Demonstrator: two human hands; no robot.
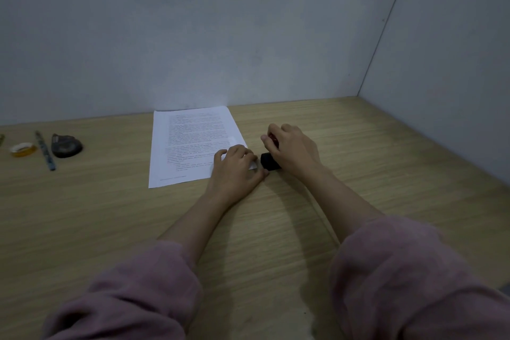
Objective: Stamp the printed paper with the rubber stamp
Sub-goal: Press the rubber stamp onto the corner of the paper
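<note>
A white printed paper [190,143] lies flat on the wooden desk [276,229], near the back wall. My left hand [234,168] rests palm down on the sheet's lower right corner, fingers spread. Just right of the paper my right hand [292,149] curls over a rubber stamp [269,160]. The stamp's black body shows under the palm, and a bit of red shows between the fingers. The stamp sits on the desk beside the paper's edge, not on the sheet. Much of it is hidden by the hand.
At the far left of the desk lie a roll of yellow tape [23,149], a dark pen [45,150] and a dark tape dispenser [67,145]. Grey walls close the desk at the back and right.
</note>
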